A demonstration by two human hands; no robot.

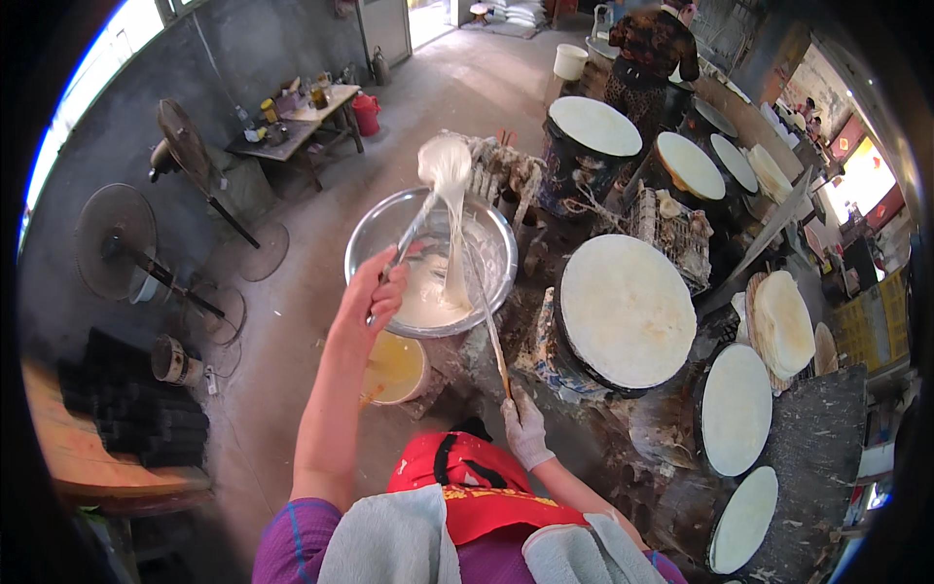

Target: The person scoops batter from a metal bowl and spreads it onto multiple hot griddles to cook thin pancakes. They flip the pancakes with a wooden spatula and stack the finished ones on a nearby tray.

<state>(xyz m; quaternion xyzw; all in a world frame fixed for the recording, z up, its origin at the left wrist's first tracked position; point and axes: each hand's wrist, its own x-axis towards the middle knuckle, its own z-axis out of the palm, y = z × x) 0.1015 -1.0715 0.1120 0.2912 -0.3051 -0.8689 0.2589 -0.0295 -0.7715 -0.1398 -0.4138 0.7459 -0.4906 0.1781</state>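
Note:
My bare left hand (pixel 381 288) grips the metal handle of a ladle (pixel 412 237). Its bowl end, coated in thick white batter (pixel 446 162), is raised over the far rim of a stainless steel basin (pixel 355 241). A stretchy strand of batter hangs from it down to the pale batter (pixel 430 299) in the basin. In a white knit glove, my right hand (pixel 524 427) holds a thin stick-like tool (pixel 494 339) with batter along it. That tool slants over the basin's right rim. Below the basin, a bucket (pixel 419 372) of yellowish liquid is partly covered by my left arm.
Round griddles (pixel 629 312) topped with pale flatbread sheets stand to the right. A stack of flatbreads (pixel 784 325) lies beyond them. Farther back, a person (pixel 651 51) stands among more griddles. Standing fans (pixel 117 241), a low table (pixel 306 120) and black cylindrical briquettes (pixel 139 409) line the left side.

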